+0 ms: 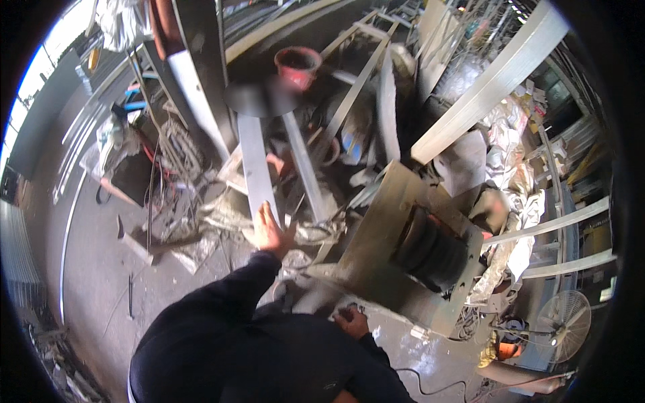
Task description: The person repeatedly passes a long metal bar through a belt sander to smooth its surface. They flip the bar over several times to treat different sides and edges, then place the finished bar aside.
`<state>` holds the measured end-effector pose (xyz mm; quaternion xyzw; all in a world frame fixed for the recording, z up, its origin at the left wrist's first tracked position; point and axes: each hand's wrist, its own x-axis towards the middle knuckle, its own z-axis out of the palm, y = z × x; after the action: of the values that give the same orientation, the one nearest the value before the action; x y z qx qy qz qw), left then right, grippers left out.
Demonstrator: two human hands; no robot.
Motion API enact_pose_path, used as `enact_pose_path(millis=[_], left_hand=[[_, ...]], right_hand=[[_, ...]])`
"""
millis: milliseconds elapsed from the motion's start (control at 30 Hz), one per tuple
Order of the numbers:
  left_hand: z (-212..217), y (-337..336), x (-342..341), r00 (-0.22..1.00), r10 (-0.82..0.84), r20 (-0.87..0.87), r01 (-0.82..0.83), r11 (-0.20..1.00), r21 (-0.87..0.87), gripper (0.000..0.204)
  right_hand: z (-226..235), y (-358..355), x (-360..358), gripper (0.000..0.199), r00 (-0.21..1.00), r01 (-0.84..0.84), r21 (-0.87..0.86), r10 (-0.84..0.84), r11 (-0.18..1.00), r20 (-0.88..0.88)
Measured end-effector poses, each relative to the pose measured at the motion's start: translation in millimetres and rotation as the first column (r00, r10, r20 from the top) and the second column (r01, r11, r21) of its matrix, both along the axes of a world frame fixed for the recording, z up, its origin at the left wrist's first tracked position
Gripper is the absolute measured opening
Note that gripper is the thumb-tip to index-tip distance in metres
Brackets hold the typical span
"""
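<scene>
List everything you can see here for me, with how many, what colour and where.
Flat bar: 1, pale grey, centre, near end at the left hand
Narrower bar: 1, grey, right of the flat bar
Bucket: 1, red, top centre
Metal housing: 1, dull tan-grey, right of centre
Ribbed part: 1, black, in the housing
Thick beam: 1, pale, upper right, slanting
Sacking: count unclear, whitish, right
Fan: 1, grey, lower right
Cable: 1, dark, bottom right
Other scrap: too tangled to count, mixed colours, mostly around the middle
Left hand: 1, bare, centre
Right hand: 1, bare, lower centre
</scene>
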<state>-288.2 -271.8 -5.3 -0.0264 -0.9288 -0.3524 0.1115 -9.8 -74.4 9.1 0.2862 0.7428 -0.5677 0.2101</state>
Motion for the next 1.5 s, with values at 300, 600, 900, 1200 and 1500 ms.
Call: enact_pose_path(millis=[300,600,900,1200,1500], left_hand=[[-75,68,-51,0.773,-0.24,0.588,-0.116,0.857,0.502,0.084],[-168,95,-88,0.572,-0.468,0.674,-0.283,0.658,0.698,0.068],[-127,89,-80,0.628,-0.422,0.654,-0.25,0.687,0.682,0.064],[-86,61,-74,0.839,-0.372,0.396,-0.074,0.643,0.762,0.04],[7,23,49,0.848,-0.471,0.243,0.095,0.586,0.805,0.056]], right_hand=[[-43,4,15,0.057,0.998,-0.002,-0.025,0.003,1.0,0.066],[-17,-1,31,0.06,0.977,0.087,0.065,-0.098,0.994,0.191],[-15,-1,15,0.056,0.991,0.075,0.055,-0.08,0.996,0.103],[-39,15,-7,0.054,0.988,-0.153,0.006,0.153,0.988,-0.021],[-42,33,-30,0.053,0.939,-0.279,0.005,0.274,0.96,-0.208]])
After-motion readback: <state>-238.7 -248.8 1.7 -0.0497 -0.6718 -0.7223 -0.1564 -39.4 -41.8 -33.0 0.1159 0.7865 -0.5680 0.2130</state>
